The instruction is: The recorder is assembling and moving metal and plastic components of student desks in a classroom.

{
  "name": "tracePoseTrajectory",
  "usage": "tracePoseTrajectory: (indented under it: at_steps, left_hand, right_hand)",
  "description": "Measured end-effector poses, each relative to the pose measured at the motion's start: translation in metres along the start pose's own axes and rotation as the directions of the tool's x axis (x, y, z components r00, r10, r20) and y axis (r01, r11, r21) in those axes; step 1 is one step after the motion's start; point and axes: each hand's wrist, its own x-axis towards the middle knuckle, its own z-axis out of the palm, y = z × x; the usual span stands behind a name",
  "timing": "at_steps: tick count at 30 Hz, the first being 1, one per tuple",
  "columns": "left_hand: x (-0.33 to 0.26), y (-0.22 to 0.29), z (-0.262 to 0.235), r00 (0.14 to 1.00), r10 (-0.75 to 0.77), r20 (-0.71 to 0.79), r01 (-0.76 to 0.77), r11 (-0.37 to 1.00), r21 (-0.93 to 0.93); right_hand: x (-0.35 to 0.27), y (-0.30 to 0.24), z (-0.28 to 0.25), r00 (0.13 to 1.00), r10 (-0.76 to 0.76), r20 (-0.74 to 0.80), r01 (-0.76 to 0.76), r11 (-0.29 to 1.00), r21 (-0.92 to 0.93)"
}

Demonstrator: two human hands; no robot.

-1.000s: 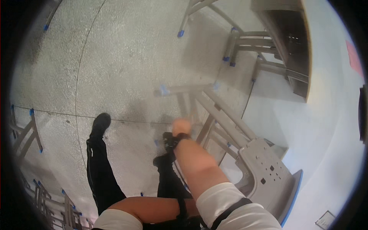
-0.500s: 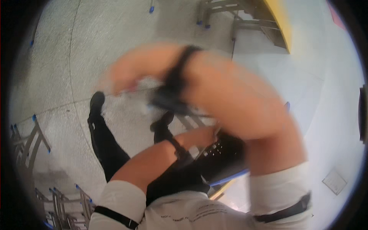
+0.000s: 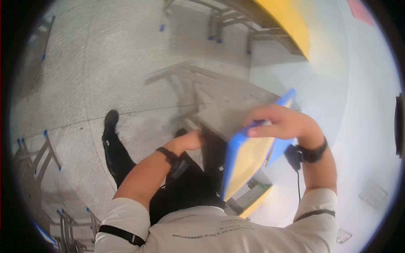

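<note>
A school desk is tipped on its side in front of me. Its yellow top has a blue rim, and its grey metal body and legs point away to the far left. My right hand grips the blue rim, thumb on the yellow face and fingers over the edge. Lower down, my left hand is closed at the edge of the desk's dark underside; its fingertips are partly hidden. Both wrists carry black straps with small devices.
Another yellow-topped desk stands at the far right by the pale wall. Grey chair or desk legs with blue feet line the left side. Beside my body at the lower right is a yellow-edged piece of furniture with things inside.
My right arm, blurred and reaching across to the left earlier, has drawn back to the right onto the blue rim. The desk has tilted up, with its legs now in view.
</note>
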Motion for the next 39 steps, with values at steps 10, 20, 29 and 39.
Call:
tracePoseTrajectory:
  at_steps: [10, 20, 29, 39]
  left_hand:
    - [0.022, -0.079, -0.049, 0.961, -0.055, -0.271, 0.034, 0.996, -0.084]
    - [-0.016, -0.010, -0.083, 0.964, -0.071, -0.257, -0.041, 0.914, -0.404]
    - [-0.036, -0.016, -0.105, 0.975, -0.044, -0.220, -0.094, 0.810, -0.579]
    - [-0.151, 0.042, -0.141, 0.998, -0.023, -0.055, 0.019, 0.997, -0.072]
  right_hand:
    - [0.052, 0.009, -0.014, 0.930, -0.158, -0.332, 0.190, 0.979, 0.067]
    - [0.113, 0.000, -0.026, 0.957, -0.116, -0.265, 0.160, 0.976, 0.149]
    - [0.152, -0.013, -0.031, 0.957, -0.134, -0.258, 0.175, 0.975, 0.140]
    - [0.172, -0.012, -0.053, 0.956, 0.021, -0.292, -0.002, 0.998, 0.066]
